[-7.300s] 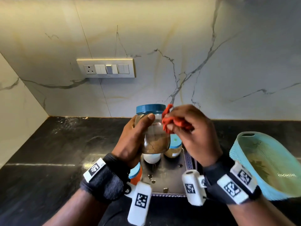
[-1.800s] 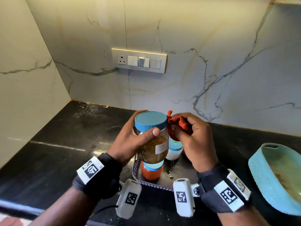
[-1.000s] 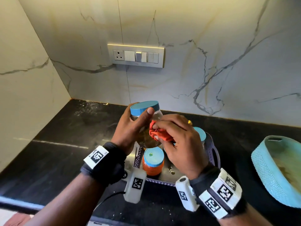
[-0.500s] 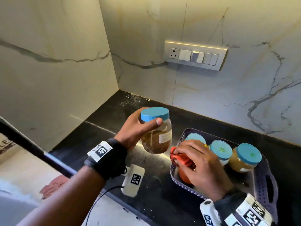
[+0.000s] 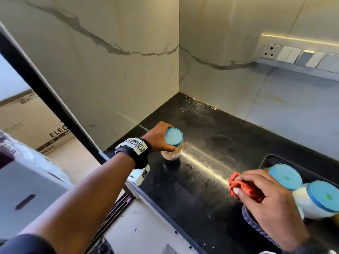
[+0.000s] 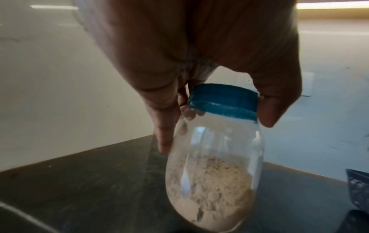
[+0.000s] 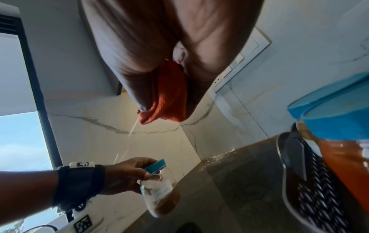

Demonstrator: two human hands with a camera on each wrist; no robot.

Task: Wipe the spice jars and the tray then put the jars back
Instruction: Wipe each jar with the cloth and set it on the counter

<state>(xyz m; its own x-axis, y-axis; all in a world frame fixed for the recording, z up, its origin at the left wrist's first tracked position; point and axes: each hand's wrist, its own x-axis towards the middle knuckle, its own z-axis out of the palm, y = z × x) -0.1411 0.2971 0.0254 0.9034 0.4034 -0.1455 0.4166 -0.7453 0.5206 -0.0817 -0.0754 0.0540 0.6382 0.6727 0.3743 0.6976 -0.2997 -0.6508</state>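
Note:
My left hand (image 5: 161, 138) grips a clear spice jar (image 5: 173, 143) with a blue lid and brown powder by its neck, low over the black counter (image 5: 211, 143) near the left corner. In the left wrist view the jar (image 6: 215, 165) hangs tilted under my fingers (image 6: 165, 134); in the right wrist view the jar (image 7: 159, 193) seems just above the counter. My right hand (image 5: 260, 195) holds a bunched orange cloth (image 5: 244, 187) at the left end of the dark perforated tray (image 5: 256, 224). Blue-lidded jars (image 5: 286, 176) stand in the tray. The cloth (image 7: 167, 100) sits in my right palm.
Marble walls meet in the corner (image 5: 178, 70) behind the held jar. A switch plate (image 5: 300, 55) is on the back wall. The counter's front edge (image 5: 165, 217) runs diagonally below my hands. An orange-filled jar (image 7: 343, 157) stands by the tray wall.
My left hand has carried the jar left and down toward the counter, away from the tray. My right hand with the cloth stays at the tray. The head view has swung left.

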